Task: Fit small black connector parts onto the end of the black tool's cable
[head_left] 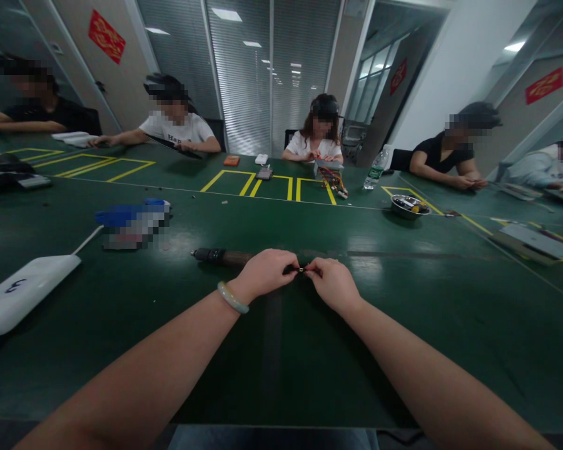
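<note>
My left hand (269,273) and my right hand (335,284) meet over the middle of the green table, fingertips pinched. Between them is a tiny brass-coloured piece (301,270) with dark parts at its sides; its kind is too small to make out. Just behind my left hand lies a dark, cylindrical electric screwdriver (211,255) with its narrow tip pointing left. My left hand hides part of its body. A pale bangle (233,298) circles my left wrist.
A white power strip (28,294) and a blue-and-white packet (136,222) lie on the left. Farther off stand a metal bowl (409,207) of small parts, a water bottle (375,170) and a grey box with coloured wires (329,170). Several people sit around the green table (206,369).
</note>
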`<state>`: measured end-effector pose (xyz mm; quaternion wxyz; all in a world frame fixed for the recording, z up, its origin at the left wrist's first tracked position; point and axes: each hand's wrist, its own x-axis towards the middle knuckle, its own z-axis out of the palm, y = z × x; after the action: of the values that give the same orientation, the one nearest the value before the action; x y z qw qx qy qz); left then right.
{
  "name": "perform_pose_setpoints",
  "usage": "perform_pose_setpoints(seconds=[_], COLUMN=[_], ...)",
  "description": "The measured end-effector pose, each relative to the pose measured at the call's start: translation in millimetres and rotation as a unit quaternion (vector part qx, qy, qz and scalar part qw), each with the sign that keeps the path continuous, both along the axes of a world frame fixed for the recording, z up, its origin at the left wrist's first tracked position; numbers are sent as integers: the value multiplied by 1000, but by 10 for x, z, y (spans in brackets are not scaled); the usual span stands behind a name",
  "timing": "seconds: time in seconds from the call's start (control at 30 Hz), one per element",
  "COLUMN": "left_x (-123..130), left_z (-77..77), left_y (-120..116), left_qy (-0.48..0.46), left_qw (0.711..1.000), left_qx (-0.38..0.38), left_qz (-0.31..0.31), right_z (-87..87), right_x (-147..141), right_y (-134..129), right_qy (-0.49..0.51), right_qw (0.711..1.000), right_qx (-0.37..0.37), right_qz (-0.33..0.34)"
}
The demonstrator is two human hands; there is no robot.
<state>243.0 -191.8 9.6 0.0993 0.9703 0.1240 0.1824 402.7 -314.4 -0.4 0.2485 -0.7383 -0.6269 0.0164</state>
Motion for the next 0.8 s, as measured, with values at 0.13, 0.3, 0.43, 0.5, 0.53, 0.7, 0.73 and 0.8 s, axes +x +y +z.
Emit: perform_pose_setpoints(seconds=[0.13,0.3,0.43,0.5,0.53,0.7,0.73,0.8], left_x=[-2,3,7,7,7,1,0,-1], left_z=[-9,-35,-58,-64,-66,-62,-61,-61], left_y=[1,20,42,47,47,44,44,43], left_qy=[-4,-14,-25,-29,-29,-27,-26,-26], left_qw=[1000,1000,1000,1000,1000,1000,1000,1000], left_qx=[2,3,0,-2,-3,-3,-2,-2], left_qz=[-7,-10,-13,-11,-10,-11,-11,-9], right_z=[-16,-48,-63,-63,-62,-58,-60,-63], right_x=[-10,-3,15,17,17,21,25,34], right_y=[25,49,38,30,26,18,17,16], right_qy=[10,23,31,36,40,52,52,55], right_qw=[1000,1000,999,999,999,998,998,998], right_qx=[9,18,25,26,26,25,26,26], right_qz=[0,-5,-7,-8,-8,-10,-10,-11])
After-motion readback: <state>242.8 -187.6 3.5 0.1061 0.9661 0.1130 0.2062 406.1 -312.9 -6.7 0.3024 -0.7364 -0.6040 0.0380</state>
